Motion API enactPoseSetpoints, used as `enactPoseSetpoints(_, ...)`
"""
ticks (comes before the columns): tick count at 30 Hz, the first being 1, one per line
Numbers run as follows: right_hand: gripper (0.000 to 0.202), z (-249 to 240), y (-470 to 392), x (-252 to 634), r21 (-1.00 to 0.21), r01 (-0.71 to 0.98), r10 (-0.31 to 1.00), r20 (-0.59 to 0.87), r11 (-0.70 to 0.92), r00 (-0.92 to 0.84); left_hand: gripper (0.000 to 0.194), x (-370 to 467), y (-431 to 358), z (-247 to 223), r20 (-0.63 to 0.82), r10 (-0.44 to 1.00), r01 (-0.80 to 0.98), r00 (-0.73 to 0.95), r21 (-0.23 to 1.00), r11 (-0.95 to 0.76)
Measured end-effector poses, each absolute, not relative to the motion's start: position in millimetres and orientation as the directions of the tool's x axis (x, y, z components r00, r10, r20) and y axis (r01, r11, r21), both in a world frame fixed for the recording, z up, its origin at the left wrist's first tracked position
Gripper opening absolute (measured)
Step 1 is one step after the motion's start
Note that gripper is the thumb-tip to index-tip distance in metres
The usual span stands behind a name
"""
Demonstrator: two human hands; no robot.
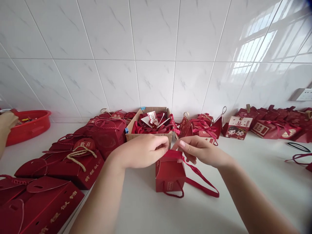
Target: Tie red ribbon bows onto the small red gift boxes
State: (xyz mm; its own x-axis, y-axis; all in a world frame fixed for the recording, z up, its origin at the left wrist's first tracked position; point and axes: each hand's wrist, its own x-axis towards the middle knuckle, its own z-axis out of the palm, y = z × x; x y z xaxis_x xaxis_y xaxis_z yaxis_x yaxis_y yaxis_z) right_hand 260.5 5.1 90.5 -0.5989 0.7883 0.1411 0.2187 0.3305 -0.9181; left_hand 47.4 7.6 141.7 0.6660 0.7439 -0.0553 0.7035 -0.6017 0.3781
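A small red gift box [170,175] stands on the white counter between my hands, with a twisted red cord handle hanging at its front. My left hand [146,150] is closed in a pinch on a red ribbon [172,153] at the box's top left. To the right, my right hand [198,151] has its thumb and index finger pressed together near the ribbon at the top; whether they grip it is too small to tell. The ribbon's long tail loops down to the right of the box and lies on the counter.
Larger red boxes [60,162] fill the left side. Behind my hands sits a cardboard carton [133,128] of ribbons and cards. Small red boxes [275,128] line the wall at right. At far left, another person's hand [8,123] reaches over a red basin [36,130].
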Motion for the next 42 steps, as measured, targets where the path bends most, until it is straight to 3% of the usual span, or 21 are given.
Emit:
enactPoseSetpoints(5, 0.031, 92, -5, 254, -0.895, 0.336, 0.784, 0.025, 0.294, -0.62, 0.028, 48, 1, 143, -0.141, 0.743, 0.743, 0.654, 0.307, -0.595)
enactPoseSetpoints(7, 0.027, 93, -9, 252, -0.89, 0.335, 0.795, 0.048, 0.309, -0.605, 0.029, 49, 0, 143, -0.137, 0.759, 0.757, 0.636, 0.303, -0.579)
enactPoseSetpoints(11, 0.023, 101, -20, 257, -0.891, 0.162, 0.806, 0.289, 0.423, -0.516, 0.031, 42, 6, 141, -0.196, 0.821, 0.834, 0.537, 0.272, -0.48)
enactPoseSetpoints(14, 0.02, 109, -32, 261, -0.85, -0.034, 0.813, 0.514, 0.526, -0.273, 0.04, 37, 15, 138, -0.313, 0.847, 0.897, 0.429, 0.261, -0.358)
enactPoseSetpoints(19, 0.016, 113, -43, 262, -0.734, -0.204, 0.747, 0.665, 0.648, -0.018, 0.046, 38, 27, 131, -0.42, 0.8, 0.9, 0.429, 0.278, -0.337)
enactPoseSetpoints(24, 0.017, 100, -23, 253, -0.839, -0.132, 0.84, 0.538, 0.527, -0.067, 0.044, 43, 35, 126, -0.399, 0.803, 0.897, 0.443, 0.202, -0.394)
enactPoseSetpoints(27, 0.024, 89, -8, 242, -0.899, 0.125, 0.904, 0.401, 0.42, -0.15, 0.04, 39, 37, 126, -0.406, 0.79, 0.888, 0.461, 0.212, -0.409)
enactPoseSetpoints(30, 0.024, 77, 3, 231, -0.868, 0.388, 0.949, 0.252, 0.309, -0.191, 0.034, 33, 40, 127, -0.425, 0.76, 0.871, 0.491, 0.243, -0.426)
enactPoseSetpoints(32, 0.022, 70, 8, 227, -0.842, 0.473, 0.963, 0.189, 0.259, -0.191, 0.031, 30, 43, 128, -0.432, 0.75, 0.865, 0.501, 0.257, -0.43)
enactPoseSetpoints(42, 0.022, 62, 12, 221, -0.838, 0.506, 0.972, 0.114, 0.206, -0.207, 0.027, 25, 49, 127, -0.44, 0.745, 0.865, 0.501, 0.257, -0.43)
